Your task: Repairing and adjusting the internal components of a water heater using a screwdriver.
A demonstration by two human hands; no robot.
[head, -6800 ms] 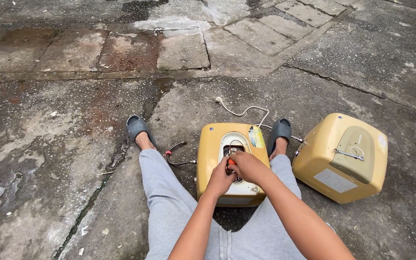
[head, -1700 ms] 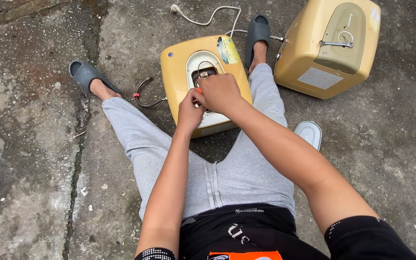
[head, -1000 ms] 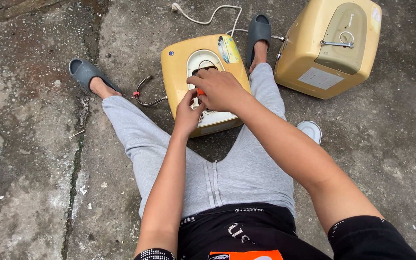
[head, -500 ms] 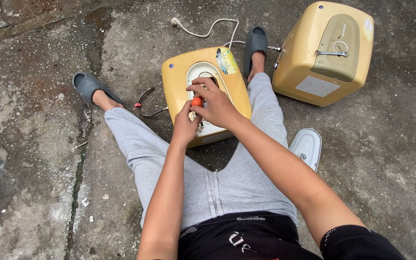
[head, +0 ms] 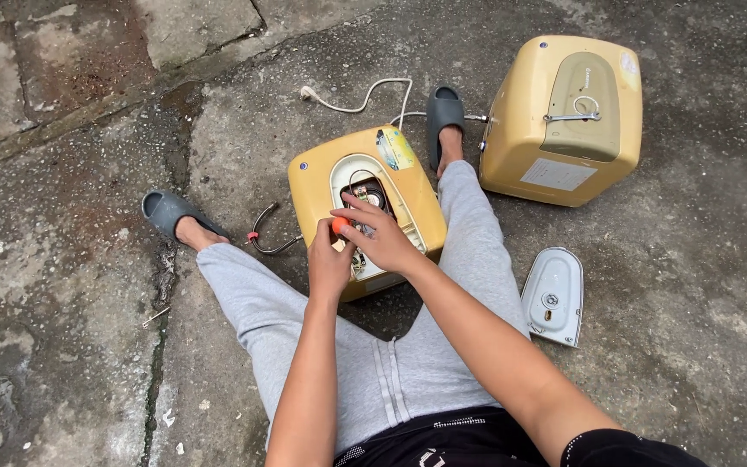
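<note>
A yellow box-shaped appliance (head: 317,182) lies between my legs with its oval service opening uncovered, showing wires and a black part inside. My left hand (head: 328,264) rests against its near face beside the opening. My right hand (head: 382,238) is closed around a screwdriver with an orange handle (head: 339,226), whose tip points into the opening. Both hands touch over the lower half of the opening and hide what lies beneath.
A second yellow appliance (head: 564,117) stands upright at the right. A grey oval cover plate (head: 553,296) lies on the concrete by my right leg. A white cable with plug (head: 365,97) and a dark hose (head: 265,238) trail from the open unit.
The view has tilted up and pulled back, so the cover plate shows fully. My hands have stayed at the opening with the screwdriver, shifting only slightly.
</note>
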